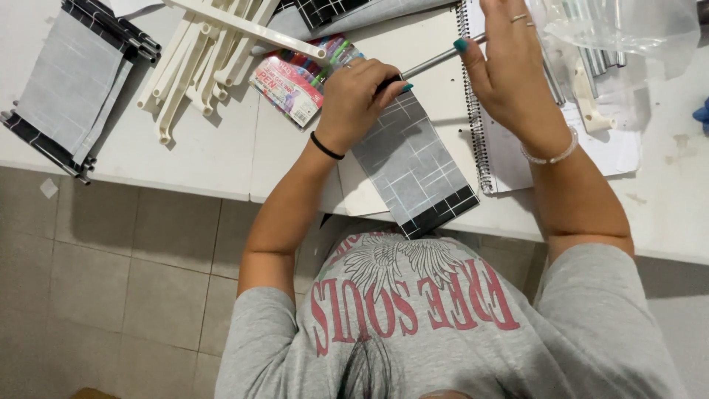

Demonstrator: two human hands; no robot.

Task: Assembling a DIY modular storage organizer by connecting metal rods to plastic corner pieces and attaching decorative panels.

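1. A clear plastic bag (628, 29) lies on the white tabletop (214, 148) beyond the spiral notebook (509, 159), at its far right corner. Inside it are several grey metal rods, packed side by side; how many I cannot tell.
2. A packet of coloured pens (303, 77) sits left of the notebook, the pens showing through its clear front.
3. The grey fabric panel (413, 159), crossed with pale lines and edged in black at its near end, lies just left of the notebook's wire spine, its near end hanging over the tabletop edge toward the person.
4. The left hand (358, 100) is closed over the far end of that panel, fingers curled down and gripping the fabric where a thin metal rod (439, 59) comes out.
5. The rod runs from under the left hand up and to the right across the notebook's top left corner.
6. The right hand (509, 63) is over the notebook, fingers spread and loosely open, thumb tip touching the rod; it clasps nothing.
7. Further left of the notebook, past the pens, lies a bundle of white plastic frame pieces (199, 59).
8. Beyond those, at the tabletop's left end, is another folded grey fabric piece (74, 81) with black edges.
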